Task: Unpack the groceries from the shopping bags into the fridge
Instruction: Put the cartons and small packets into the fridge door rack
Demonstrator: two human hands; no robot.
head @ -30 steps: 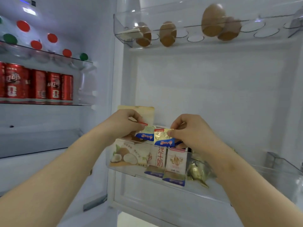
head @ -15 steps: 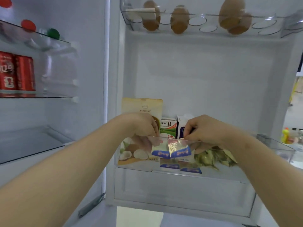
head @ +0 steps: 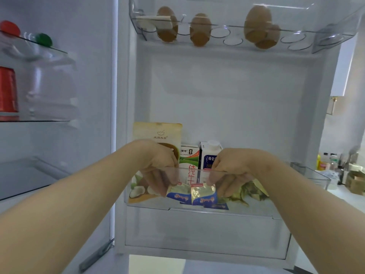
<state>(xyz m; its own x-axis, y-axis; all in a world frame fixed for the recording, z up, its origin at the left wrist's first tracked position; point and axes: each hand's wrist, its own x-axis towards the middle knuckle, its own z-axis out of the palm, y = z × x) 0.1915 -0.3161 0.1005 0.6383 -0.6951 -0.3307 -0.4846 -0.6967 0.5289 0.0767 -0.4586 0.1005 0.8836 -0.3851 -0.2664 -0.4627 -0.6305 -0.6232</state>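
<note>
The open fridge door [head: 227,91] fills most of the view, its pale inner wall facing the person. To the left lies the main compartment, where a glass shelf [head: 39,121] carries red cans [head: 7,89], and a higher shelf holds bottles with a red cap [head: 9,27] and a green cap [head: 43,38].

Across the door's lower part runs a clear door bin [head: 308,172]. At the top hangs an egg tray [head: 296,39] holding brown eggs [head: 199,29], some in its round holes.

In the bin's left end stands a tall beige pouch [head: 158,133] printed with coconuts. Beside it a green-and-white milk carton [head: 189,157] and a white-and-blue carton [head: 209,153] stand upright, touching. Crumpled gold wrappers [head: 250,191] lie toward the bin's right.

Both forearms reach over the bin's rim. The left hand [head: 158,161] and the right hand [head: 235,167] dip inside, fingers curled downward, seen through the clear front wall.

Each hand pinches one small packet by its top edge: the left gold-and-blue packet [head: 178,192] and the right gold-and-blue packet [head: 203,193]. The two packets sit side by side, touching, low in the bin in front of the cartons.
</note>
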